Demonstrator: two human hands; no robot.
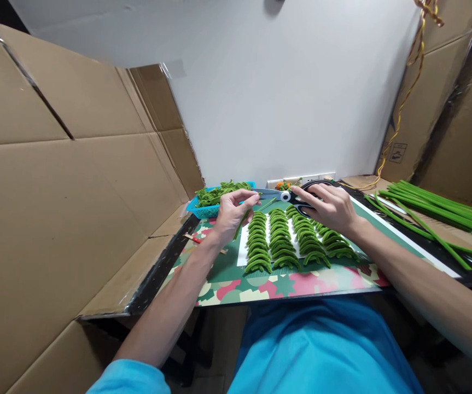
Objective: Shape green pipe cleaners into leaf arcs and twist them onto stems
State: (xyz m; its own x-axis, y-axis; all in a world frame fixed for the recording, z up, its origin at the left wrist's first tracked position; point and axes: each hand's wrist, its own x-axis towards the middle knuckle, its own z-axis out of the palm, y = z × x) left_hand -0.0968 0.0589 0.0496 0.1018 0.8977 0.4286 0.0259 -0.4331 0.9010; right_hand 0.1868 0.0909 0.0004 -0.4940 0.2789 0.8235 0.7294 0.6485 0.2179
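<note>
Over the table's far side, my left hand (236, 210) pinches a green pipe cleaner (240, 223), whose length trails down below the palm. My right hand (325, 203) grips black-handled scissors (285, 196) with the blades apart, pointing left toward my left fingertips. A small green bit shows at the blades near those fingertips. Below the hands, bent green pipe-cleaner pieces (284, 241) lie in several rows on white paper (242, 253). Just behind my left hand stands a blue basket (205, 211) heaped with green pipe-cleaner pieces (223, 191).
Long green pipe cleaners (444, 210) lie in a bundle at the right. A red-handled tool (194, 238) rests left of the rows on the patterned mat (256, 289). An orange item (284, 186) sits near a power strip (313, 178). Cardboard walls (75, 219) flank the table.
</note>
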